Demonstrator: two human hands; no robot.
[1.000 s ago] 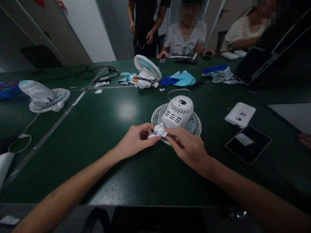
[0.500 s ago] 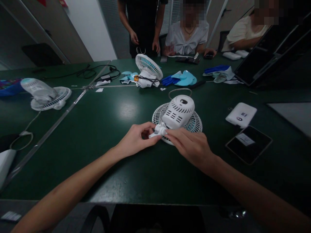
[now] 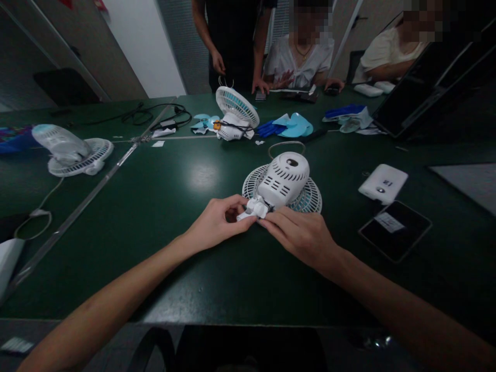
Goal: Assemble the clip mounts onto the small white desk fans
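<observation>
A small white fan (image 3: 284,181) lies grille-down on the green table, its vented motor housing facing up. At its near end is a white clip (image 3: 256,206), which my left hand (image 3: 217,222) grips between thumb and fingers from the left. My right hand (image 3: 300,232) is closed at the right side of the same clip, fingertips pressed together under its edge. Whether those fingertips hold a small part or only the clip is hidden. The fan's grille (image 3: 310,199) shows behind my right hand.
Another white fan (image 3: 234,116) stands farther back, beside light blue fan blades (image 3: 296,125). At the left lies a third fan (image 3: 65,147). A white power bank (image 3: 384,183) and a dark tablet (image 3: 395,231) lie at the right. Several people are across the table.
My right hand has shifted slightly down along the clip, uncovering more of it. My left hand stays put. Across the table, the standing person's hand has lowered onto a phone.
</observation>
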